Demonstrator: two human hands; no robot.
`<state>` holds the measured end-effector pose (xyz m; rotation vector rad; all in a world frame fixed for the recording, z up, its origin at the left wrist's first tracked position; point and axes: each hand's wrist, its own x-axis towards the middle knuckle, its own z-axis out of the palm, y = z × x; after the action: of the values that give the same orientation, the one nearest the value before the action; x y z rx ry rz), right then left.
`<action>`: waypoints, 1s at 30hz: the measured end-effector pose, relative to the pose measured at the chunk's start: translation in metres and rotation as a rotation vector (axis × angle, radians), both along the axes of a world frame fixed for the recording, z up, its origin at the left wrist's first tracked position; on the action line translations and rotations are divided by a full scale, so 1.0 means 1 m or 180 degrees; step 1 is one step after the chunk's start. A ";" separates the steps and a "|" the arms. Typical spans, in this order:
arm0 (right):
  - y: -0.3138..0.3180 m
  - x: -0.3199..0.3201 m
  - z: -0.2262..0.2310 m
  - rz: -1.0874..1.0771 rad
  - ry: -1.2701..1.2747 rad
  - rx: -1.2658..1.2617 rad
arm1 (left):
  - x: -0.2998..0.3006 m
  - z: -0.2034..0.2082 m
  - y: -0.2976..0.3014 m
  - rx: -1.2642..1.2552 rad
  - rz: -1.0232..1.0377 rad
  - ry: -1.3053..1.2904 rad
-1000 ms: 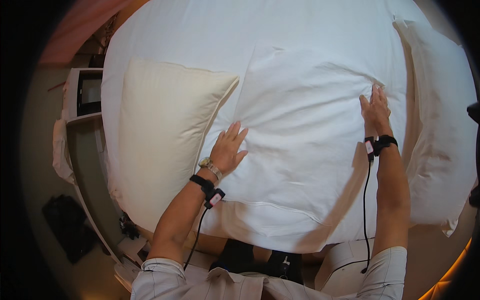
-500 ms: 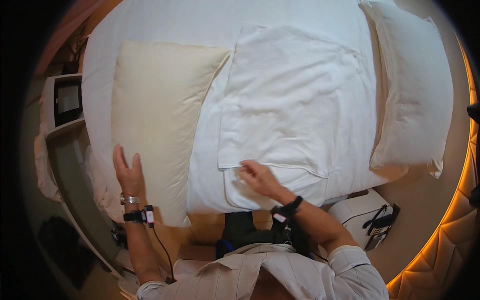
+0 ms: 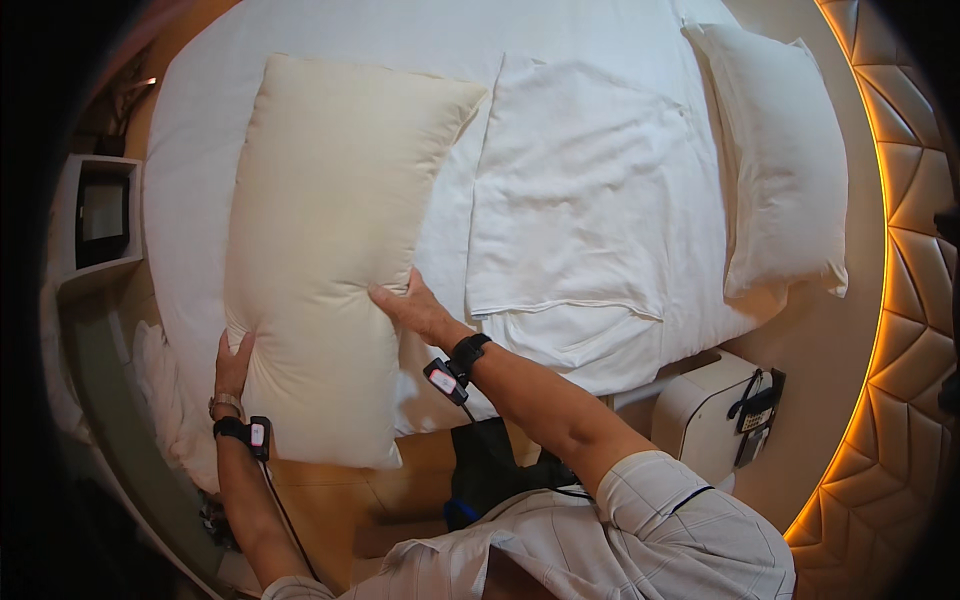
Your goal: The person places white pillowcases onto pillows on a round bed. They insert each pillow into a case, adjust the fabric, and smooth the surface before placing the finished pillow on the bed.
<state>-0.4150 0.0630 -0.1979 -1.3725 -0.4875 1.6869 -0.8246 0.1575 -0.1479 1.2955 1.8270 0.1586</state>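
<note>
A cream pillow [image 3: 325, 200] without a cover lies lengthwise over the left part of the bed, its near end past the mattress edge. My left hand [image 3: 233, 362] grips its left side near the bed's edge. Across from it, my right hand [image 3: 415, 308] holds the right side, thumb on top and the other fingers partly hidden. Creases run in the fabric from both grips. Just right of the pillow, a white pillowcase [image 3: 575, 190] is spread flat and wrinkled, its hemmed open end toward me.
A covered white pillow [image 3: 785, 160] lies on the bed's right, beside the quilted headboard [image 3: 915, 260] with its glowing edge. White sheet [image 3: 350, 25] covers the bed. A pale nightstand [image 3: 700, 425] with a phone [image 3: 757, 408] stands at lower right. Crumpled white linen [image 3: 170, 400] is at the left.
My right hand has left the pillowcase hem and moved left onto the cream pillow. My left hand has shifted down to its edge. The pillow is now squeezed between them; the view has turned slightly.
</note>
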 end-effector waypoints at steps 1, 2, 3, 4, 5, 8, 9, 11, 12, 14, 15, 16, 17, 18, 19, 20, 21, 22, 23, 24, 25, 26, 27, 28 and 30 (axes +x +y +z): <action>0.001 0.000 -0.012 -0.0201 0.0061 0.0040 | 0.009 0.005 0.004 0.0032 -0.0170 -0.0188; 0.004 0.005 -0.027 -0.0419 0.0117 0.0086 | 0.028 0.016 0.011 0.0023 -0.0352 -0.0227; 0.008 0.010 -0.036 -0.0632 0.0174 0.0122 | 0.053 0.031 0.017 0.0005 -0.0531 -0.0264; 0.016 0.007 -0.024 -0.0774 0.0351 -0.0152 | 0.053 0.046 0.010 -0.0019 -0.0595 -0.0226; 0.018 0.008 -0.012 -0.0888 0.0648 -0.0418 | 0.044 0.044 0.000 0.0042 -0.0616 -0.0498; 0.025 0.021 0.013 -0.1040 0.0572 -0.0710 | 0.078 0.079 -0.023 0.0126 -0.0645 -0.0788; 0.026 0.029 0.023 -0.0990 0.0515 -0.0644 | 0.095 0.098 -0.036 0.0161 -0.0591 -0.0916; 0.025 0.062 0.027 -0.0734 0.0520 -0.0038 | 0.117 0.117 -0.060 0.0278 -0.0525 -0.1126; 0.019 0.069 0.045 -0.0634 0.0410 -0.0086 | 0.122 0.123 -0.078 0.0391 -0.0473 -0.1188; 0.003 0.088 0.109 -0.0439 0.0203 -0.0153 | 0.134 0.143 -0.122 0.0714 -0.0500 -0.0642; -0.013 0.106 0.125 -0.0307 0.0109 0.0056 | 0.152 0.155 -0.148 0.0737 -0.0374 -0.0591; -0.032 0.123 0.138 -0.0190 0.0008 0.0252 | 0.173 0.168 -0.175 0.0836 -0.0375 -0.0510; -0.053 0.136 0.153 -0.0044 -0.0062 0.0452 | 0.172 0.162 -0.206 0.0969 -0.0447 -0.0481; -0.075 0.151 0.170 -0.0054 -0.0164 0.0466 | 0.191 0.171 -0.233 0.0939 -0.0365 -0.0422; -0.102 0.162 0.191 -0.0050 -0.0244 0.0477 | 0.200 0.172 -0.263 0.0855 -0.0271 -0.0385; -0.131 0.175 0.207 -0.0042 -0.0326 0.0485 | 0.208 0.167 -0.296 0.0915 -0.0234 -0.0295; -0.158 0.192 0.215 0.0004 -0.0633 0.0148 | 0.235 0.181 -0.325 0.0927 -0.0243 -0.0380; -0.187 0.206 0.222 0.0026 -0.0722 0.0331 | 0.244 0.171 -0.359 0.1058 -0.0202 -0.0556; -0.216 0.222 0.227 0.0046 -0.0828 0.0504 | 0.254 0.164 -0.389 0.1027 -0.0243 -0.0537; -0.246 0.236 0.229 0.0083 -0.0934 0.0680 | 0.270 0.156 -0.422 0.1117 -0.0136 -0.0709; -0.277 0.256 0.226 0.0034 -0.0986 0.0720 | 0.291 0.163 -0.446 0.0778 -0.0306 -0.0524; -0.306 0.269 0.220 0.0013 -0.1018 0.0760 | 0.304 0.160 -0.474 0.0781 -0.0395 -0.0473; -0.336 0.277 0.213 -0.0133 -0.0812 0.0503 | 0.314 0.157 -0.501 0.0812 -0.0417 -0.0578; -0.364 0.285 0.216 -0.0149 -0.0868 0.0412 | 0.324 0.155 -0.523 0.0830 -0.0420 -0.0695; -0.420 0.302 0.213 -0.0271 -0.1042 0.0251 | 0.358 0.171 -0.556 0.0975 -0.0399 -0.1082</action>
<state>-0.1129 -0.3567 0.0151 -1.5959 -0.6630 1.3652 -0.4668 -0.3985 0.0226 1.4852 1.4654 0.5731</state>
